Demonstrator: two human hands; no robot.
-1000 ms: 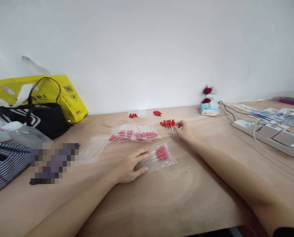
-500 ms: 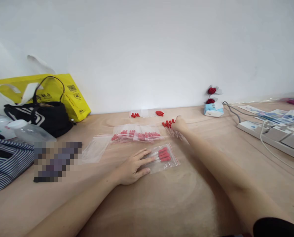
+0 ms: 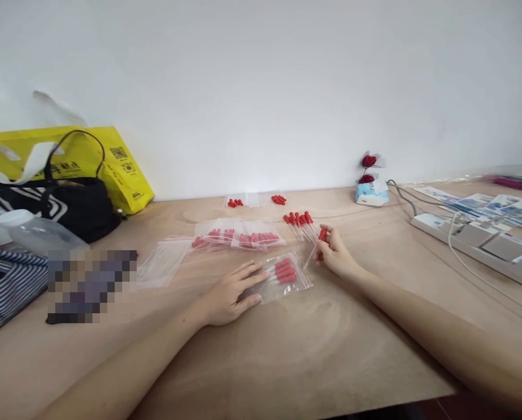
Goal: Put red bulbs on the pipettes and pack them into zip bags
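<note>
My left hand (image 3: pixel 232 293) lies with spread fingers on the left part of a clear zip bag (image 3: pixel 302 279) that has several red-topped droppers in it. Between the fingers of my right hand (image 3: pixel 334 252) is one dropper (image 3: pixel 322 234), its clear stem pointing down and left toward the bag's right edge. Just behind it lies a loose group of red-topped droppers (image 3: pixel 298 220). Several filled bags (image 3: pixel 239 236) overlap behind my left hand, and flat bags (image 3: pixel 163 262) without red tops lie to their left.
Two small groups of red pieces (image 3: pixel 279 199) sit by the wall. On the left are a yellow bag (image 3: pixel 132 175), a black bag (image 3: pixel 86 204), a bottle (image 3: pixel 42 233) and a striped bag (image 3: pixel 11 291). A power strip (image 3: pixel 475 239) lies right, near a tissue pack (image 3: pixel 370 195).
My right hand has come back toward me from the loose group, now with one dropper between its fingers. My left hand stays on the bag. The view has shifted slightly.
</note>
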